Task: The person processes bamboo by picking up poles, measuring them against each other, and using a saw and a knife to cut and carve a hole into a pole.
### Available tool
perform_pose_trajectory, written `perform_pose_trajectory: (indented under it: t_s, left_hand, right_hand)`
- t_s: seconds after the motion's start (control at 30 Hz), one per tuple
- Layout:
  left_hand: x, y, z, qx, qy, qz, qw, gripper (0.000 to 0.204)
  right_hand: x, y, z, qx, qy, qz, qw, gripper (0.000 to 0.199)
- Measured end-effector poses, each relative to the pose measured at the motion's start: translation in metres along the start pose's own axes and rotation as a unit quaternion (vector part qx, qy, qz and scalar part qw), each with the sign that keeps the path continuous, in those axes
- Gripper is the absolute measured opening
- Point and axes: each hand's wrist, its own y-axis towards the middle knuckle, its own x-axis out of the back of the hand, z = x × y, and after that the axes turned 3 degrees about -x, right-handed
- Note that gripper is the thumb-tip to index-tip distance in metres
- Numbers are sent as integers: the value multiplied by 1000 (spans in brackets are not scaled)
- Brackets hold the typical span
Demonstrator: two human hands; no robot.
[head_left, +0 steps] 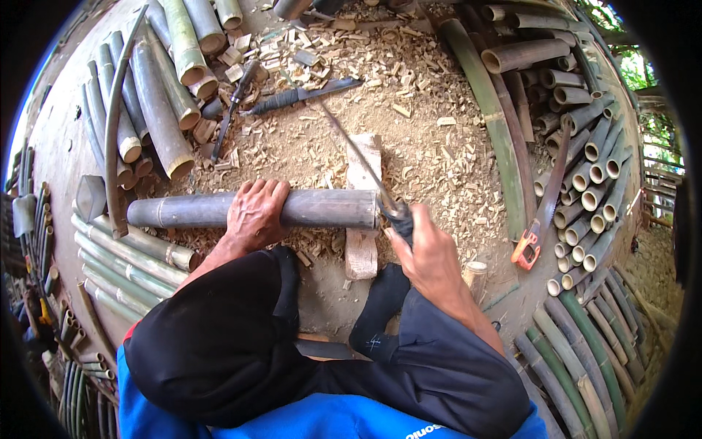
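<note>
A thick grey bamboo pole (329,208) lies crosswise in front of me, its right end resting on a wooden block (363,252). My left hand (254,212) presses down on the pole's middle. My right hand (428,252) grips the dark handle of a long thin blade (355,150) that slants up and away from the pole's right end. My knees in black trousers and a black sock (376,307) sit just below the pole.
A large knife (303,95) and a dark-handled tool (234,106) lie on the sawdust and chips beyond. Cut bamboo sections are stacked at the left (157,95) and right (589,183). An orange-handled saw (537,223) leans on the right.
</note>
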Motion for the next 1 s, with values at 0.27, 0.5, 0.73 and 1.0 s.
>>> perform_pose_trajectory:
  t_s: [0.27,0.5,0.73,1.0]
  left_hand:
    - [-10,7,-2,-21,14,-7,1000,68]
    - [-3,-3,0,-15,3,-17,1000,63]
    - [-7,-1,-1,-30,7,-4,1000,56]
    - [-14,-3,-9,-27,27,-82,996,57]
  right_hand:
    - [-39,15,-54,38,-32,-64,997,35]
    - [9,-12,14,213,78,-278,933,27]
    - [-10,7,-32,25,-43,-10,999,33]
    - [-28,-2,-35,107,8,-123,987,24]
